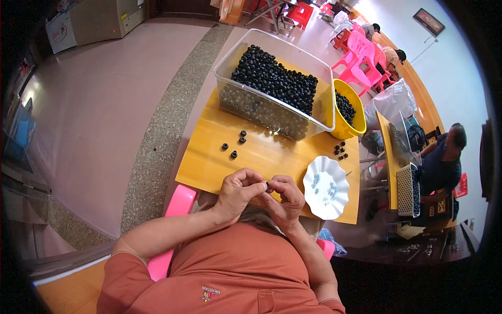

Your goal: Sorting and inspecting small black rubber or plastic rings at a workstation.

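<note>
Holding small black pieces (274, 78): clear bin (325, 89), yellow bucket (342, 128)

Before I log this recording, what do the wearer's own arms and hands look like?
The left hand and right hand are both bare, without gloves. No watch or bracelet shows at the wrists. Rust-orange short sleeves end near the elbows, leaving the forearms uncovered, with no cables visible on them.
</note>
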The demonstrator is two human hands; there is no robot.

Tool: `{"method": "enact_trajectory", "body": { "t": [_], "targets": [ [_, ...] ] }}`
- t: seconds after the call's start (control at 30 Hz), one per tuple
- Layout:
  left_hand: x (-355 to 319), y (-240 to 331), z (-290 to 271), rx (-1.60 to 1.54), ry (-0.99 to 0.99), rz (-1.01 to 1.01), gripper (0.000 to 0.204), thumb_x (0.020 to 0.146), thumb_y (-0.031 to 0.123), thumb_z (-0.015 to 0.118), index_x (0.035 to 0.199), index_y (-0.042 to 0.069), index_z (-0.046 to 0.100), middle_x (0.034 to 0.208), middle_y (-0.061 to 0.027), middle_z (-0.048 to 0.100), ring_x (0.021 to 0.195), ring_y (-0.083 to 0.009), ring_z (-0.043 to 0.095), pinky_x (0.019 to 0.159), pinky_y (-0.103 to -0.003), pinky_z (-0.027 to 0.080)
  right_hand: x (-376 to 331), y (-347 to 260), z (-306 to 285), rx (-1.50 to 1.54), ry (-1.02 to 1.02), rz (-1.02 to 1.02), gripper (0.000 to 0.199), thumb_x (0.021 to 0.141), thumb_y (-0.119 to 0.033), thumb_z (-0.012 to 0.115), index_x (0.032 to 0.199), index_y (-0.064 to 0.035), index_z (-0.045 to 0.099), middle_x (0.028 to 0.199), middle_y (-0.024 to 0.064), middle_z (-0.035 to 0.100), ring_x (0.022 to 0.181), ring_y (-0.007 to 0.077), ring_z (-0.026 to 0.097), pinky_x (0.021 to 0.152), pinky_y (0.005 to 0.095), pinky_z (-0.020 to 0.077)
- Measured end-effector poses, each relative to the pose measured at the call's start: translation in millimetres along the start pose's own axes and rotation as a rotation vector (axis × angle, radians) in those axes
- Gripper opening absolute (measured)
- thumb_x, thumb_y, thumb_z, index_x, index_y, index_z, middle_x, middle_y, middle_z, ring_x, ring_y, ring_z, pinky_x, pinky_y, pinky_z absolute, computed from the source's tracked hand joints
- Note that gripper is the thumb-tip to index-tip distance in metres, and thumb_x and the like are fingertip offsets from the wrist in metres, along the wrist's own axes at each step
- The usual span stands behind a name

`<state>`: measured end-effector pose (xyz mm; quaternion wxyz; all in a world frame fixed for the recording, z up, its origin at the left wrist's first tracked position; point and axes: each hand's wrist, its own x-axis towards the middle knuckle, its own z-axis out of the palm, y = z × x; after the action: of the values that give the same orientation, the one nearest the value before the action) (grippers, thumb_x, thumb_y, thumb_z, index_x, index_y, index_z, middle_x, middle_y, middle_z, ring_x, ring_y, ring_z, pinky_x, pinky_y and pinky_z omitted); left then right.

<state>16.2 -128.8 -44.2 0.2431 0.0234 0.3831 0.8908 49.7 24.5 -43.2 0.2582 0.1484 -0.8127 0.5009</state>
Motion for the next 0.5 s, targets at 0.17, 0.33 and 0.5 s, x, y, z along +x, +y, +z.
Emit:
{"method": "enact_trajectory", "body": {
  "t": [0.17, 0.33, 0.5],
  "targets": [
    [-1.3, 1.4, 0.6, -0.002, 0.001, -0.015, 0.012, 0.085, 0.001, 0.066, 0.095, 0.003, 0.059, 0.087, -0.0035, 0.065, 0.078, -0.0088, 0.061, 0.072, -0.022, 0.05, -2.0, -1.4, 1.0, 0.034, 0.016, 0.066, 0.029, 0.07, -0.001, 0.079, 0.095, -0.0018, 0.063, 0.091, 0.0117, 0.063, 0.074, 0.0179, 0.063, 0.064, 0.0271, 0.0508],
    [0.8, -0.1, -1.9, 0.002, 0.005, -0.041, 0.012, 0.086, 0.001, 0.066, 0.095, 0.003, 0.059, 0.087, -0.0038, 0.065, 0.079, -0.0096, 0.062, 0.073, -0.023, 0.051, 1.2, -2.8, 1.2, -0.042, 0.014, 0.021, 0.031, 0.069, 0.001, 0.077, 0.097, -0.0015, 0.062, 0.09, 0.0123, 0.062, 0.075, 0.0201, 0.063, 0.065, 0.0284, 0.0508],
    [1.0, 0.9, -1.8, -0.003, -0.001, -0.039, 0.013, 0.086, 0.004, 0.068, 0.096, 0.004, 0.059, 0.09, -0.0041, 0.065, 0.08, -0.0081, 0.061, 0.072, -0.021, 0.051, 2.7, -1.9, 1.1, -0.11, 0.0, -0.011, 0.032, 0.07, 0.003, 0.075, 0.099, -0.0023, 0.061, 0.089, 0.0133, 0.06, 0.077, 0.024, 0.062, 0.068, 0.0313, 0.0508]
  ]
}}
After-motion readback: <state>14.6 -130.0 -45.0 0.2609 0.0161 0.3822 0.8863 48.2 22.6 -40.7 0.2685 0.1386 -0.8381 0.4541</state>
